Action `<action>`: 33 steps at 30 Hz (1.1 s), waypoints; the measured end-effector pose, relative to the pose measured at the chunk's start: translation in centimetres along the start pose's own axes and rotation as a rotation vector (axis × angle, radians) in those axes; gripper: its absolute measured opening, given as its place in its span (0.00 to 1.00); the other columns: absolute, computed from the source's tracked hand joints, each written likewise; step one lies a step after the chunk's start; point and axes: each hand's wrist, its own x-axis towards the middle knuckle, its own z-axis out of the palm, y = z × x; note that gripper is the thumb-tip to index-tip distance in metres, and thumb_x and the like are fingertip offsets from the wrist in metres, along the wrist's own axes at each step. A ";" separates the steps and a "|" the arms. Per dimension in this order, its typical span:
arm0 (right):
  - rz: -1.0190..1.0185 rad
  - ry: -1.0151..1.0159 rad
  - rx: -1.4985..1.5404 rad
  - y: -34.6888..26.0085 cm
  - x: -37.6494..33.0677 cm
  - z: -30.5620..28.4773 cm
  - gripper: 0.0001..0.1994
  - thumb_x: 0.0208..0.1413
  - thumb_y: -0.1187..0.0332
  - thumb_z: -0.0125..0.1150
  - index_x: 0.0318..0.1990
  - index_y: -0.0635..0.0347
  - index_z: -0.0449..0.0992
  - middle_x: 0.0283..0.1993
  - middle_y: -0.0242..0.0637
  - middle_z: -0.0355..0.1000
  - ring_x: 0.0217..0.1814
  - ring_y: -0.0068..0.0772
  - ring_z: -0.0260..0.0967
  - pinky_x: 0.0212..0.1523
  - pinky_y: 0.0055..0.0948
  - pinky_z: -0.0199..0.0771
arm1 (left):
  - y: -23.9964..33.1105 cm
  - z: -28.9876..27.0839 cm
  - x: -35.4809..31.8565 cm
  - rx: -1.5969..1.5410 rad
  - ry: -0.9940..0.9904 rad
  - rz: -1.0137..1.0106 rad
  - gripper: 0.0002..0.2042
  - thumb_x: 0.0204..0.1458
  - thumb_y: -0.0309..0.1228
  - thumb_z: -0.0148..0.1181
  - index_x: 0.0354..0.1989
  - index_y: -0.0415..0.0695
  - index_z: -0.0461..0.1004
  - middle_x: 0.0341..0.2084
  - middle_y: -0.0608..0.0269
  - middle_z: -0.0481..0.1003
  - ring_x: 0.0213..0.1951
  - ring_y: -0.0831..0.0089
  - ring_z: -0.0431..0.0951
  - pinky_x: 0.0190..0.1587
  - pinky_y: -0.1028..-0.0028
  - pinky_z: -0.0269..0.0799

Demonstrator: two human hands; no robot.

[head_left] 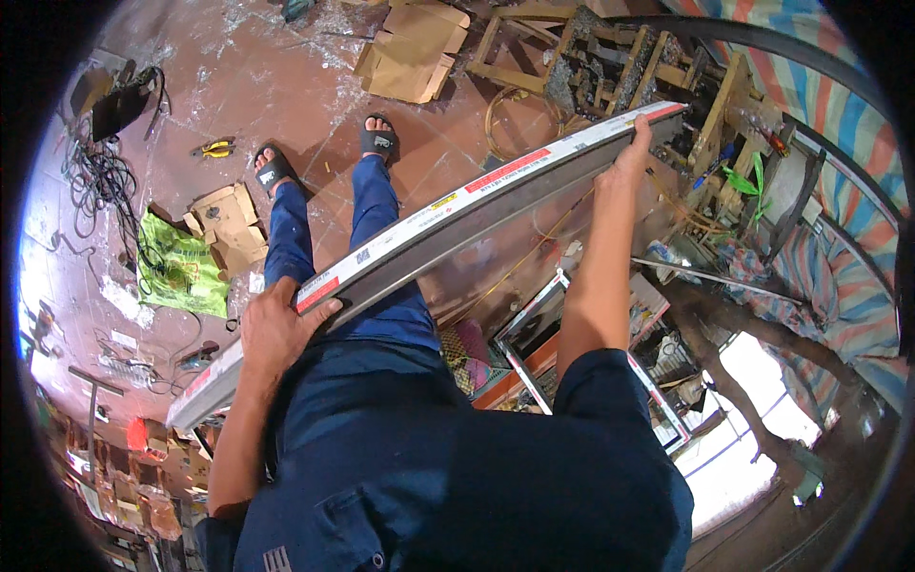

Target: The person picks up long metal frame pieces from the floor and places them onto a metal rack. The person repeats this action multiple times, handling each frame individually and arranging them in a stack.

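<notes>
A long metal profile slants across my front, from low at the left to high at the right. White protective film with red printed patches covers its upper face, and its near side is bare dark grey. My left hand is closed over the profile left of its middle, thumb lying on the near side. Close to the far right end, my right hand grips it with the thumb on top. Its fingers are mostly hidden underneath. The profile hangs in front of my thighs, off the floor.
Yellow-handled pliers, a green bag and tangled black cables lie on the floor at left. Flattened cardboard lies ahead. A cluttered wooden rack stands at right, near the profile's end. A rectangular frame sits beside me.
</notes>
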 end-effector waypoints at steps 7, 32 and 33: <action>0.010 0.008 -0.008 0.6 -1.3 0.2 0.37 0.60 0.43 0.69 0.68 0.61 0.70 0.63 0.41 0.72 0.60 0.44 0.73 0.62 0.47 0.74 | -0.7 0.1 -0.1 -0.115 -0.014 -0.002 0.35 0.48 0.65 0.72 0.37 0.37 0.81 0.29 0.42 0.80 0.34 0.43 0.83 0.39 0.51 0.75; 0.025 -0.051 0.047 5.5 -2.4 -1.0 0.34 0.63 0.45 0.68 0.63 0.66 0.72 0.57 0.43 0.75 0.55 0.41 0.76 0.57 0.44 0.79 | -6.8 0.6 -0.1 -0.138 0.014 0.044 0.40 0.48 0.68 0.69 0.34 0.32 0.73 0.22 0.48 0.69 0.27 0.58 0.69 0.34 0.57 0.67; 0.036 0.010 0.032 6.3 -5.5 0.0 0.34 0.64 0.53 0.70 0.66 0.74 0.72 0.65 0.44 0.73 0.63 0.37 0.71 0.66 0.36 0.69 | -10.4 1.0 -0.6 -0.028 -0.015 0.021 0.38 0.48 0.65 0.69 0.32 0.32 0.70 0.22 0.48 0.67 0.27 0.54 0.67 0.34 0.55 0.66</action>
